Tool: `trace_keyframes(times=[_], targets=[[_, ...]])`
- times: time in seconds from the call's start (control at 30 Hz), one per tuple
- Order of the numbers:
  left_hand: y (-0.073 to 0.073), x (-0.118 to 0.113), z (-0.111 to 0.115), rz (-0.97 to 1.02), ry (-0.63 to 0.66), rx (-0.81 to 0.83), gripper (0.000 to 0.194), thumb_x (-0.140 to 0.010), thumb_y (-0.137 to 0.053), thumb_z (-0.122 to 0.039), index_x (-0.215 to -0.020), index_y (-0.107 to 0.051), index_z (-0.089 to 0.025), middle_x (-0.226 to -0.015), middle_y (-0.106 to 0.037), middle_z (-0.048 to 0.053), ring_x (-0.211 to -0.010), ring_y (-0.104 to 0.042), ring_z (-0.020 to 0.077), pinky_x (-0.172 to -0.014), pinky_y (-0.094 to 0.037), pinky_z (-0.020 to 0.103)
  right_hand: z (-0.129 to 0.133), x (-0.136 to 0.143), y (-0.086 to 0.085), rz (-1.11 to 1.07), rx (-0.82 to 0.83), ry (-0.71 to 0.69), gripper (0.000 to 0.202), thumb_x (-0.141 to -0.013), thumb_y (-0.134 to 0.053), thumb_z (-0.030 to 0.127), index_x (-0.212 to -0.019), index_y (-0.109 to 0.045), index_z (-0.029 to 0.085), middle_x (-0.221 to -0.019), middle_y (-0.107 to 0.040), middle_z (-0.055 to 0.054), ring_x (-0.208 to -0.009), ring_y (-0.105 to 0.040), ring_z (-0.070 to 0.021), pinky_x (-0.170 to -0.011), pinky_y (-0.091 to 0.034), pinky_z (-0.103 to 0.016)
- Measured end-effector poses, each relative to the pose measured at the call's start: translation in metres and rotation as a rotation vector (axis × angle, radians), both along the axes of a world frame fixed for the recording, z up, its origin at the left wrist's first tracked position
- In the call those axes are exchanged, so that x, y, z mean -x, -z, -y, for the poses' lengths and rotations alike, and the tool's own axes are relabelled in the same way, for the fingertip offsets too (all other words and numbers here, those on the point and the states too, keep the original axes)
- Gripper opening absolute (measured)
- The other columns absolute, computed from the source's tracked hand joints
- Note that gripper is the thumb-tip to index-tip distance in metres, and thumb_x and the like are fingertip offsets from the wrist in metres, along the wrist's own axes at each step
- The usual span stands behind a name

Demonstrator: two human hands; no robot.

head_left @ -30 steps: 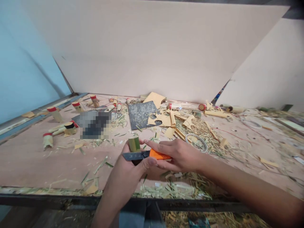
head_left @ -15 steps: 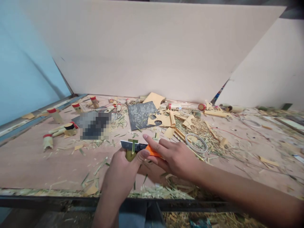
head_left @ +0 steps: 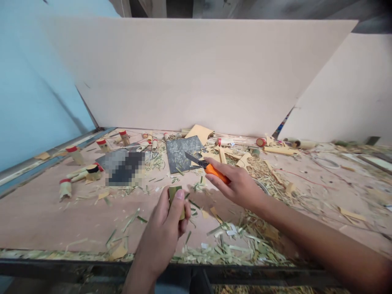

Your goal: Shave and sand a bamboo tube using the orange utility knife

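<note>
My left hand (head_left: 167,222) is closed around a short green piece of bamboo (head_left: 175,194), its thumb pressed along the near side. In my right hand (head_left: 237,181) is a utility knife (head_left: 217,173) with an orange handle and a dark blade that points up and left. The blade is apart from the bamboo, to its upper right. Beneath both hands lie green and pale shavings (head_left: 223,249) on the wooden tabletop (head_left: 36,220).
Bamboo tubes with red bands (head_left: 73,154) stand at the left. A dark square sheet (head_left: 180,153) lies at mid-table beside cut yellow card (head_left: 199,134). Farther right are a ring of tape (head_left: 326,162) and a red wire (head_left: 306,179). A large pale board (head_left: 196,77) leans behind.
The knife has come off the bamboo and moved up and right with my right hand. My left hand has turned, showing more of the bamboo. The view has tilted up slightly.
</note>
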State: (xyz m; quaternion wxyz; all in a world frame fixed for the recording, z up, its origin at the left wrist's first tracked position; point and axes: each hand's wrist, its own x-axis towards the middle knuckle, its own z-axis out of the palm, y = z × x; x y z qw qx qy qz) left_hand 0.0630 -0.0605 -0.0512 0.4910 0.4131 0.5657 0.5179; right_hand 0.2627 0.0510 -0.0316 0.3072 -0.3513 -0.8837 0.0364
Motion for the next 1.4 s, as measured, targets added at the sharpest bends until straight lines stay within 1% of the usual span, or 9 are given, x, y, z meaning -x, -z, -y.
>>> trace_keyframes(times=[0.1, 0.23, 0.37, 0.53, 0.8, 1.03, 1.13, 1.3, 1.4], targets=[[-0.002, 0.002, 0.001, 0.136, 0.020, 0.007, 0.053, -0.093, -0.051, -0.074, -0.115, -0.057, -0.025, -0.076, -0.055, -0.004, -0.053, -0.048, 0.0103, -0.044, -0.034, 0.017, 0.003, 0.002, 0.000, 0.006, -0.039, -0.074, 0.051, -0.107, -0.051, 0.042, -0.148, -0.056, 0.014, -0.106, -0.078, -0.009, -0.082, -0.072, -0.0185, -0.076, -0.054, -0.028], [0.003, 0.009, -0.002, -0.031, 0.006, -0.019, 0.063, -0.085, -0.068, -0.070, -0.127, -0.057, -0.024, -0.076, -0.063, -0.003, -0.055, -0.053, 0.0126, -0.049, -0.039, 0.020, 0.007, 0.004, 0.004, 0.052, -0.081, -0.189, 0.053, -0.107, -0.050, 0.043, -0.152, -0.051, 0.015, -0.110, -0.075, -0.010, -0.088, -0.071, -0.0190, -0.076, -0.054, -0.028], [0.009, 0.015, -0.006, -0.136, 0.010, -0.053, 0.065, -0.084, -0.070, -0.068, -0.126, -0.060, -0.020, -0.106, -0.075, 0.010, -0.088, -0.070, 0.0255, -0.071, -0.054, 0.030, 0.011, 0.004, 0.005, 0.136, -0.072, -0.257, 0.056, -0.107, -0.050, 0.048, -0.153, -0.050, 0.017, -0.092, -0.071, -0.006, -0.069, -0.064, -0.0149, -0.061, -0.048, -0.025], [0.015, 0.018, -0.008, -0.128, 0.079, -0.054, 0.059, -0.089, -0.068, -0.065, -0.128, -0.058, -0.022, -0.122, -0.073, 0.010, -0.110, -0.069, 0.0296, -0.093, -0.054, 0.038, 0.015, 0.003, 0.003, 0.187, -0.082, -0.314, 0.057, -0.108, -0.046, 0.050, -0.154, -0.049, 0.018, -0.084, -0.066, -0.004, -0.062, -0.057, -0.0131, -0.055, -0.041, -0.024], [0.008, 0.017, -0.004, -0.168, 0.114, -0.066, 0.051, -0.080, -0.079, -0.047, -0.119, -0.060, -0.021, -0.096, -0.079, 0.007, -0.086, -0.074, 0.0285, -0.078, -0.056, 0.035, 0.023, 0.011, 0.004, 0.266, -0.029, -0.396, 0.061, -0.109, -0.040, 0.052, -0.162, -0.038, 0.020, -0.081, -0.068, -0.002, -0.058, -0.058, -0.0127, -0.053, -0.040, -0.024], [0.004, 0.018, -0.007, -0.315, 0.079, -0.012, 0.040, -0.078, -0.077, -0.049, -0.107, -0.066, -0.023, -0.077, -0.075, 0.003, -0.076, -0.071, 0.0277, -0.069, -0.053, 0.032, 0.030, 0.011, 0.009, 0.294, -0.188, -0.294, 0.058, -0.109, -0.042, 0.054, -0.156, -0.047, 0.021, -0.079, -0.069, -0.001, -0.060, -0.062, -0.0132, -0.050, -0.036, -0.025], [0.003, 0.016, -0.006, -0.436, -0.034, 0.040, 0.037, -0.079, -0.074, -0.055, -0.099, -0.069, -0.024, -0.078, -0.073, 0.004, -0.077, -0.069, 0.0289, -0.066, -0.048, 0.031, 0.035, 0.015, 0.009, 0.269, -0.206, -0.209, 0.059, -0.108, -0.042, 0.055, -0.156, -0.047, 0.020, -0.082, -0.071, -0.002, -0.061, -0.063, -0.0134, -0.050, -0.037, -0.025], [-0.002, 0.005, -0.002, -0.524, -0.205, -0.007, 0.048, -0.088, -0.059, -0.072, -0.078, -0.059, -0.025, -0.062, -0.059, -0.001, -0.063, -0.057, 0.0227, -0.061, -0.040, 0.028, 0.011, 0.011, 0.003, 0.093, -0.053, 0.182, 0.057, -0.109, -0.044, 0.047, -0.156, -0.048, 0.016, -0.104, -0.078, -0.011, -0.077, -0.073, -0.0207, -0.065, -0.052, -0.029], [-0.003, 0.001, -0.003, -0.497, -0.190, -0.006, 0.047, -0.087, -0.060, -0.071, -0.084, -0.060, -0.025, -0.069, -0.063, 0.000, -0.066, -0.059, 0.0230, -0.061, -0.041, 0.028, -0.009, 0.001, 0.000, 0.084, -0.014, 0.314, 0.056, -0.107, -0.048, 0.045, -0.153, -0.051, 0.012, -0.109, -0.078, -0.014, -0.089, -0.075, -0.0274, -0.072, -0.055, -0.033]])
